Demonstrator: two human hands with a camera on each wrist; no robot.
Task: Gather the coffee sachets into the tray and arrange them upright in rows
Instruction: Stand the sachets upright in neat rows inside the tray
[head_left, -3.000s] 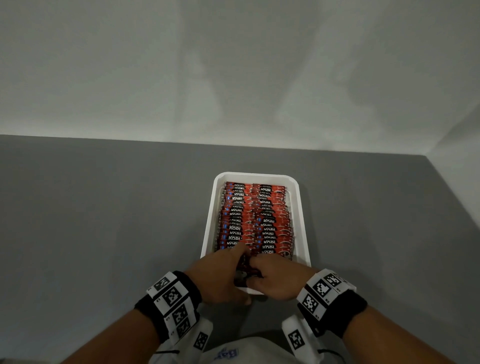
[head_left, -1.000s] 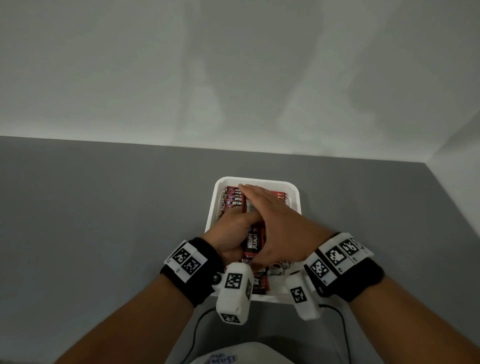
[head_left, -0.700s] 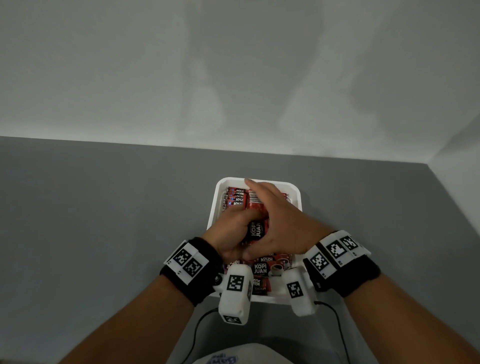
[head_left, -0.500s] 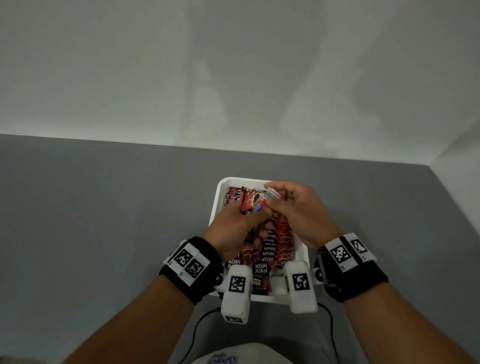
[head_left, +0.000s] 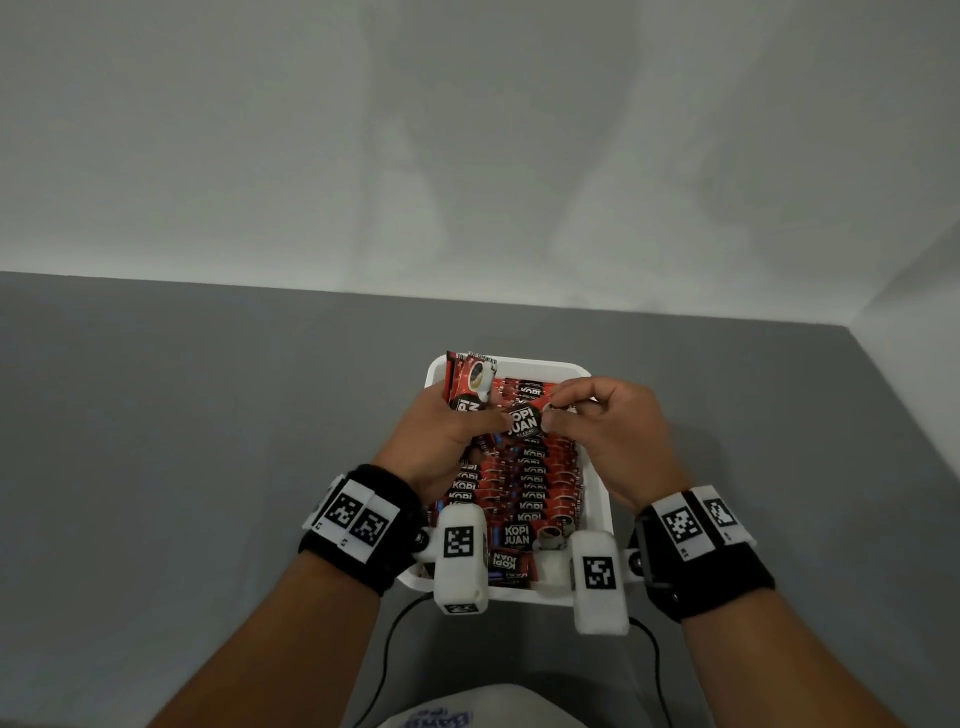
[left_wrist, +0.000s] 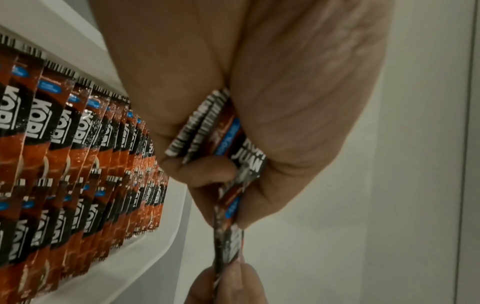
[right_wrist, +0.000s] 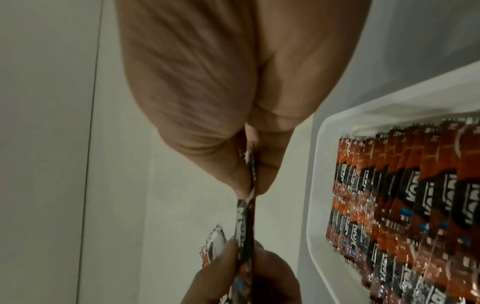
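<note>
— Fingers (head_left: 563, 402) of the right hand (head_left: 615, 441) pinch one end of a single coffee sachet (head_left: 522, 422), thumb against forefinger; what does the left do?

— The left hand (head_left: 441, 436) grips a small bundle of sachets (head_left: 467, 387) in its curled fingers, and its thumb and forefinger also pinch the other end of that single sachet, so the pack is held between both hands above the far part of the tray (head_left: 597, 499).

— How does the pack look?

— Red and black foil with "KOPI JUAN" in white letters, a coffee cup picture and crimped, striped ends (a small blue patch shows too, in the left wrist view).

— And the rest?

— The rows of sachets (head_left: 524, 483) stand on edge in the white tray, two rows side by side, packed close; near the front edge a couple lie flatter with their faces up. The tray sits on the grey table (head_left: 208, 441).

— What do the wrist views add?

— The left wrist view shows the bundle's stacked crimped ends tucked in the palm, hidden from the head. The right wrist view shows the single sachet edge-on, thin, pinched at both ends. Only the head view shows the whole tray and the black wristbands (head_left: 358, 525) with white markers.
</note>
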